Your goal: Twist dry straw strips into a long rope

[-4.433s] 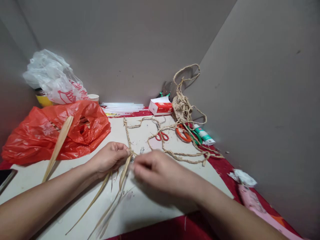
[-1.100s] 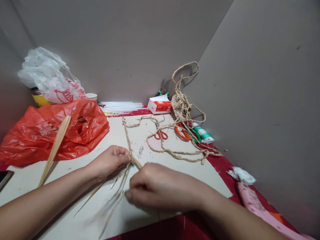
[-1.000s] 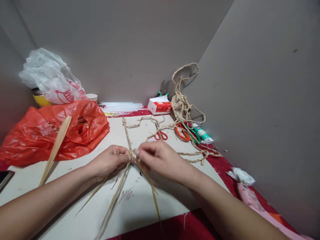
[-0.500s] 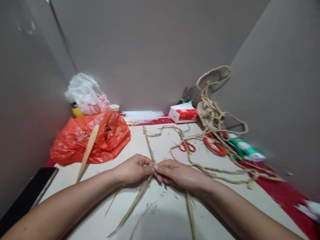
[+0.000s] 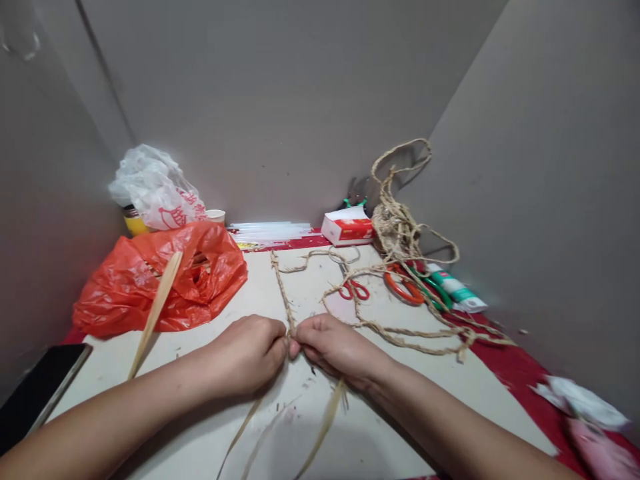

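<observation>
Right hand (image 5: 333, 343) moved in to left hand (image 5: 250, 353) | both grips pinching twisted, fibrous rope (image 5: 283, 293) — flat strips (image 5: 327, 417) trailing

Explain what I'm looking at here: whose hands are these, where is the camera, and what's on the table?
This is a head-worn camera looking down at the wearer's own bare hands. The left hand and right hand meet at the middle, both pinching the near end of a twisted straw rope with loose straw strips trailing toward the viewer. On the pale board lie a red plastic bag, red-handled scissors and a tangle of finished rope.
</observation>
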Motion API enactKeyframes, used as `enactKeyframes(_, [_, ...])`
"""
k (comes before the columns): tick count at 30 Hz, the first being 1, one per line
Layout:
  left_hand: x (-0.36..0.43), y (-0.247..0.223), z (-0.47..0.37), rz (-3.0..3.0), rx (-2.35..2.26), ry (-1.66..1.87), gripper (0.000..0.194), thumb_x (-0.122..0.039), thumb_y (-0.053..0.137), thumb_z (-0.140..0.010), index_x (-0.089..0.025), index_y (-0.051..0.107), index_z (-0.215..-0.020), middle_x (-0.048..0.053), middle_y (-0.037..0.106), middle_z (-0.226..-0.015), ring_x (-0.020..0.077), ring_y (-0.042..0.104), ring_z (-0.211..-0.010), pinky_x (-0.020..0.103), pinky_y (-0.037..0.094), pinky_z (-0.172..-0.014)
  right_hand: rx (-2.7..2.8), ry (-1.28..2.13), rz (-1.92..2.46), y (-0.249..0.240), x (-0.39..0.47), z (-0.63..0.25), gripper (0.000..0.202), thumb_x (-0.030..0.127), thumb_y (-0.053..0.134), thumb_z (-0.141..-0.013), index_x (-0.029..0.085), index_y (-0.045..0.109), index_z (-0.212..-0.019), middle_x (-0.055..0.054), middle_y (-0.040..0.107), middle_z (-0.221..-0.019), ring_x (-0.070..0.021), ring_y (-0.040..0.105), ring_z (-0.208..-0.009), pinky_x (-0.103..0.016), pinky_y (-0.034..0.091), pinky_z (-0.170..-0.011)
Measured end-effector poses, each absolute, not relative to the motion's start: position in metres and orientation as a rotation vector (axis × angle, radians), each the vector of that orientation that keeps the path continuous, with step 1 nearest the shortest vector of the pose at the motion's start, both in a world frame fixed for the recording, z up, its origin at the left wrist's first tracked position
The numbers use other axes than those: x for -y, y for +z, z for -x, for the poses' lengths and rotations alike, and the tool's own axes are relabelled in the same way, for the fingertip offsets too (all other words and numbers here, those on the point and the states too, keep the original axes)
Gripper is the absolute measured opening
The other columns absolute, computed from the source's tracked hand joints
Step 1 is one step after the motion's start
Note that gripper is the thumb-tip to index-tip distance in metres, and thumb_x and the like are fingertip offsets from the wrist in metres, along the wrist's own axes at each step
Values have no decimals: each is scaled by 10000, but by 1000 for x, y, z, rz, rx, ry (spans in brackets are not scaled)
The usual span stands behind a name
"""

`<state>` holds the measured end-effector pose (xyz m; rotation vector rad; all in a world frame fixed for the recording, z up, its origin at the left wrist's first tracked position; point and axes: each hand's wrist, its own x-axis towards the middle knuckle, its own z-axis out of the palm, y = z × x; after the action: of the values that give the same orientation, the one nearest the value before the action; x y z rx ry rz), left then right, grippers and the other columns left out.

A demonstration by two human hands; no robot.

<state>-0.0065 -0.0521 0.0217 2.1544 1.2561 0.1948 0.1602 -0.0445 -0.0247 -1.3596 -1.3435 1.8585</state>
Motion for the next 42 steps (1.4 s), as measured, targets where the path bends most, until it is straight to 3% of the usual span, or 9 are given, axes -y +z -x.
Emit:
enactKeyframes(5, [70,5,-3,-2374,-1319,59,252,-246,421,-781,-151,624,-895,99,607,-636,195,498,-513,284,291,-518,1080,2040,1270,-22,49,-157,302,284,510,-741,186,357,-500,97,314,-346,-22,137,-288,-188,53,-298])
enactKeyframes(8, [79,-5,-7,-2529,-1306,16,320,-178,493,-684,-108,623,-967,89,588,-576,186,464,-449,291,273,-488,1063,2085,1231,-21,51,-157,242,286,540,-742,165,449,-554,103,315,-358,-21,128,-300,-180,51,-298])
enactKeyframes(12, [93,16,-8,-2490,-1057,-193,128,-160,513,-674,-168,637,-705,60,552,-485,127,335,-342,286,196,-412,1098,2128,1193,-19,50,-160,167,272,554,-747,119,584,-688,113,293,-361,-18,103,-311,-176,50,-299])
enactKeyframes(15, [91,39,-4,-2241,-947,-145,280,-270,465,-777,-202,505,-508,30,533,-492,111,345,-380,266,219,-419,1078,2188,1134,-18,46,-165,167,279,579,-737,118,576,-689,122,254,-383,-14,85,-338,-161,41,-314])
enactKeyframes(20, [51,21,1,-1717,-1275,700,156,-275,451,-778,-186,496,-658,-9,520,-604,110,445,-566,211,339,-533,1096,2249,1035,-18,41,-171,176,289,599,-730,119,570,-698,127,246,-398,-11,85,-348,-151,49,-324])
enactKeyframes(24, [34,-8,-3,-1191,-1038,518,280,-417,438,-785,-160,508,-701,-1,522,-590,97,438,-470,217,353,-471,1154,2240,998,-19,39,-174,174,282,595,-735,119,565,-687,117,278,-407,-11,108,-341,-158,60,-318])
enactKeyframes(28, [39,-14,-4,-1136,-1021,423,296,-405,412,-799,-166,490,-644,-73,332,-482,50,203,-365,193,156,-368,1224,2220,1009,-20,38,-175,134,250,555,-749,131,559,-687,120,268,-396,-21,107,-328,-174,60,-314])
enactKeyframes(34, [32,-12,0,-1434,-1044,442,241,-256,433,-753,-123,597,-637,-52,366,-481,63,241,-438,223,170,-435,1505,2028,1086,-14,38,-177,171,216,486,-802,133,560,-672,97,319,-394,-39,194,-332,-191,122,-340])
enactKeyframes(42, [31,-10,-2,-1311,-1059,339,245,-351,476,-762,-154,525,-624,-86,292,-420,54,181,-374,233,96,-403,2108,1423,1368,-6,41,-178,200,196,443,-810,131,611,-724,31,476,-572,-74,387,-527,-184,294,-494])
